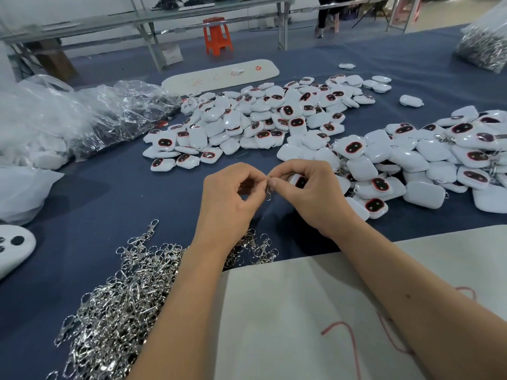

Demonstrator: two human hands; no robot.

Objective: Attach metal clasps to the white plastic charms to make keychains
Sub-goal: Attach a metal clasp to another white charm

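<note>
I hold one metal clasp (268, 187) between both hands above the blue counter (123, 198). My left hand (230, 198) pinches it from the left with thumb and forefinger; my right hand (310, 196) pinches its upper end from the right, fingers curled. Both grips are closed on the clasp. Its long axis hangs near vertical, hook end down, and the small ring at its top sits at the meeting point of my fingertips.

The white charm (299, 181) to be fitted lies tucked under my right fingers, touching that hand, just right of the clasp's top. I judge that the coming move turns on this: the charm's loop has to meet the clasp ring from the right, so the right hand is the nearer one and should feed the loop while the left steadies the clasp. Whether the ring is already opened or threaded I cannot tell; it is too small.

Relative to the clasp:
- The heap of loose clasps (123, 297) lies near and to the left, partly under my left forearm.
- The unfitted charm pile (260, 119) lies beyond.
- A second charm pile (425, 160), with some metal showing among it, lies to the right, close beside my right hand.
- A white sheet (301, 325) lies under both forearms.

Nothing stands between the grips and the charm.
</note>
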